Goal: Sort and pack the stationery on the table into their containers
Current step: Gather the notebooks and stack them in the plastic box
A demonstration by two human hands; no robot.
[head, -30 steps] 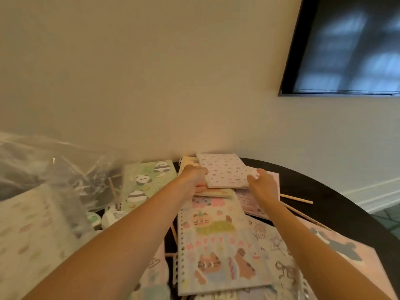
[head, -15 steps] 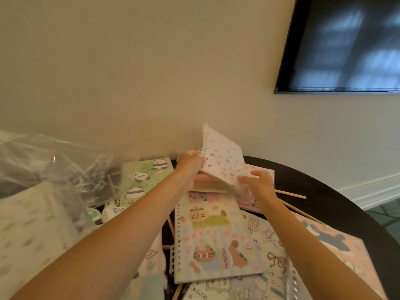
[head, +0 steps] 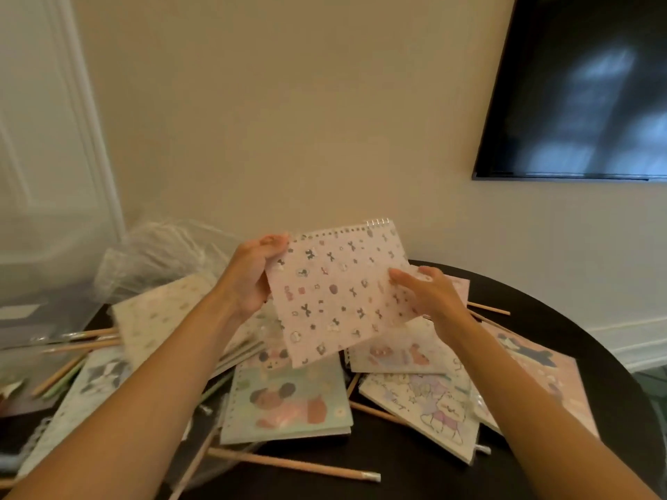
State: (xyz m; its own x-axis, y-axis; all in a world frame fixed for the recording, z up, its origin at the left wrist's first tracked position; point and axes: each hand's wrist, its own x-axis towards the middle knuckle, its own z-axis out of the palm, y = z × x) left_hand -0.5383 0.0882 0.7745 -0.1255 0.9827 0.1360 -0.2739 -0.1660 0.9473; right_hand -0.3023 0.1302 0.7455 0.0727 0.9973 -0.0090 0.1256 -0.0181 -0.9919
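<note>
Head view is showing both hands lifting a pink spiral notebook [head: 339, 294] above the desk [head: 563, 319]: left hand [head: 252, 279] fingers pinching its 9 o'clock edge, right hand [head: 429, 294] fingers pinching its 3 o'clock edge

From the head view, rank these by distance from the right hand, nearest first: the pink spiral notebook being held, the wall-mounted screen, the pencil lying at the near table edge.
1. Pink spiral notebook: in the right hand, held with the left hand.
2. Pencil: below, at the near table edge.
3. Wall-mounted screen: upper right, on the wall.
</note>
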